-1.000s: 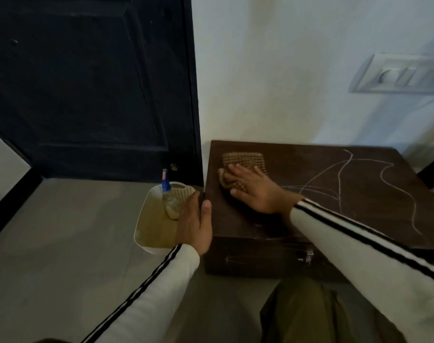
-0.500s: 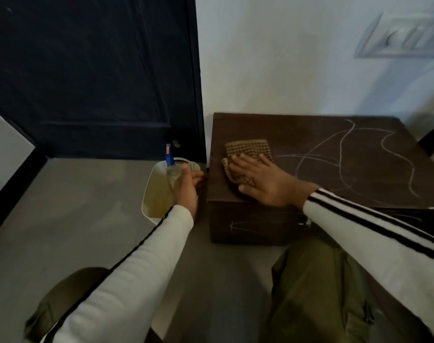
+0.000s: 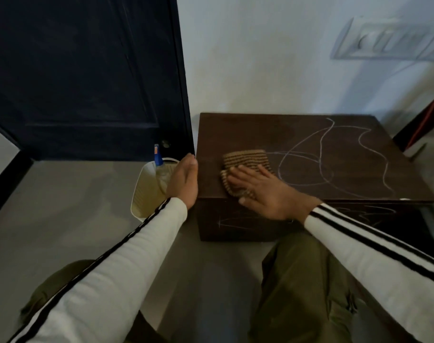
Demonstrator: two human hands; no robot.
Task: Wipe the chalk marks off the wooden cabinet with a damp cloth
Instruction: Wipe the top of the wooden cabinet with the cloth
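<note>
While the right hand (image 3: pixel 268 191), fingers flat, presses the striped brown cloth (image 3: pixel 245 164) on the dark wooden cabinet (image 3: pixel 297 134), the open left hand (image 3: pixel 183 180) braces its side; a drying cloth may smear the white chalk lines (image 3: pixel 322 154) beside it.

I'm looking into a corner of a home: a dark panelled door (image 3: pixel 82 75) meets a plain white wall (image 3: pixel 255 58) carrying a white switch plate (image 3: pixel 386 40), above a smooth grey floor (image 3: pixel 62 206) where a low dark wooden cabinet (image 3: pixel 260 134) stands.
</note>
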